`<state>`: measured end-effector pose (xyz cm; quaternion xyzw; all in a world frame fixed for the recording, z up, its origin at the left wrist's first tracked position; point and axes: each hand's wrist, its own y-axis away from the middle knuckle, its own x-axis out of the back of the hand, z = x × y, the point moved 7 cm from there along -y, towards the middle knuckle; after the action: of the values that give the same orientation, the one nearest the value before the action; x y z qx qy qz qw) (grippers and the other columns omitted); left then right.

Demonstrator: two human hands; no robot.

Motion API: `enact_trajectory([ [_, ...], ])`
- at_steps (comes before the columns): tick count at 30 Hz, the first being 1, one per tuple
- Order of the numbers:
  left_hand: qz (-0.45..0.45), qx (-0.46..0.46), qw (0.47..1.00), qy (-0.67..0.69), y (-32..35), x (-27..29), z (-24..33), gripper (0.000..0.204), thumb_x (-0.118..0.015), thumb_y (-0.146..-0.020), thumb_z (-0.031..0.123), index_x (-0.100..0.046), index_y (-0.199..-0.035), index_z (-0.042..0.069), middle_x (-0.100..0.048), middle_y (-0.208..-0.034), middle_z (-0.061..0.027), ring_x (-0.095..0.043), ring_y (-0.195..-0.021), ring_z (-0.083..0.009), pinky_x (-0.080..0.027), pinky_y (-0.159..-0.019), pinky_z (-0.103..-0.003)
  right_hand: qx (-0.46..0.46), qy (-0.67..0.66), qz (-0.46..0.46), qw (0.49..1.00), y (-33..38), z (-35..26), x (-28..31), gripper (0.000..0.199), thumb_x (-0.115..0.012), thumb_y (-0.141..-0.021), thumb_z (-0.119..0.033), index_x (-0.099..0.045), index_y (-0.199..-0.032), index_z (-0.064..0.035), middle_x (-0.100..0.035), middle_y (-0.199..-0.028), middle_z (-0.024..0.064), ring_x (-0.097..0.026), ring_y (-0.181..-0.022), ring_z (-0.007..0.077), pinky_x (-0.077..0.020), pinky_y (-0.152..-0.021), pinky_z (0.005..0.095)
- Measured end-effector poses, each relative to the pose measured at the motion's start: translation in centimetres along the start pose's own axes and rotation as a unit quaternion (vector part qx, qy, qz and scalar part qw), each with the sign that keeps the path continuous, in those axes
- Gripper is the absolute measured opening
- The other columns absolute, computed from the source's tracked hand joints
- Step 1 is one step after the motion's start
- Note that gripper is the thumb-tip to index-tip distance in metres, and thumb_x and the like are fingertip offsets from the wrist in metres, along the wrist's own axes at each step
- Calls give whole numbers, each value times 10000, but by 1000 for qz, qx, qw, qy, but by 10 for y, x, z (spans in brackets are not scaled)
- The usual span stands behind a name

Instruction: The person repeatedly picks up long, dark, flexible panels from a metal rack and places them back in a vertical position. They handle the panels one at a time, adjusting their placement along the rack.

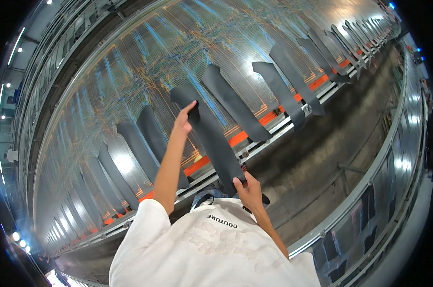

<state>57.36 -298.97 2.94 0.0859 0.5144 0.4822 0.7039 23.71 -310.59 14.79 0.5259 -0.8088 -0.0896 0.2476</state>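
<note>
A long dark grey flat strip (209, 129) with an angled far end slants from the table toward my body. My left hand (184, 120) grips its left edge near the far end, with the thumb or a finger lying on top and a dark fold or shadow beside it. At the near end, my right hand (249, 189) pinches the strip's corner, just past the table's edge. Some of the fingers of both hands are hidden. To the right lies a similar grey strip (235, 103), and to the left another grey strip (152, 131).
A long metal table (173, 52), covered in blue and orange line markings, carries rows of similar strips both ways. Its front edge has an orange band (238, 138) and a metal rail (283, 125). Behind me on the right runs another metal table (340, 239) with dark pieces.
</note>
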Motion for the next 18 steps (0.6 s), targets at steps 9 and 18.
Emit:
enact_trajectory([
  [9,274,-136,918,-250,-63,37,69,761,-921,-712,348,-600,-1225,-115,-650,-1219,-228,-670,-1060,-333,-547,-920,-428,-11,66,6,998,-75,6,10,305,-676,-926,-261,-593,-825,15,-579,-594,98,-569,-529,189,-423,-513,352],
  [18,486,-120,715,-488,-122,58,102,1055,-882,-644,583,-509,-1324,-131,-462,-1452,-284,-266,-1461,-430,-153,-1213,-562,12,186,35,982,-161,2,-11,297,-659,-911,-263,-567,-775,-16,-594,-623,153,-560,-630,363,-386,-771,459],
])
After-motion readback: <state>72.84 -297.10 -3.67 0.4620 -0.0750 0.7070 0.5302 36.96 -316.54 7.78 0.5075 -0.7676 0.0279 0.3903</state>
